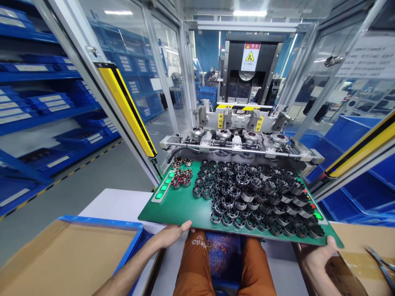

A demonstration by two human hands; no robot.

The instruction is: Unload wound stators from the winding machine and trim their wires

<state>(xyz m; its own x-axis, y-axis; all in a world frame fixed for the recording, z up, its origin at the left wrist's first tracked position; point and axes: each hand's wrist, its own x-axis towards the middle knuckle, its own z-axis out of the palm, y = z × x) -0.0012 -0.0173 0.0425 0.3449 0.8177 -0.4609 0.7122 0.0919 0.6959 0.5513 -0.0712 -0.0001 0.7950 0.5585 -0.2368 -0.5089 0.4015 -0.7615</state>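
Left hand [169,237], right hand [316,254] at front edge of green board [179,209]; thumbs over edge, fingers hidden, cannot tell if gripping. Dark rings [247,197] stacked beyond, mostly nearer right hand; jolt could topple them.

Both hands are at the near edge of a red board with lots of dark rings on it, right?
No, the board is green, not red, as the head view shows. The left hand and right hand are at its near edge, and lots of dark rings sit on it.
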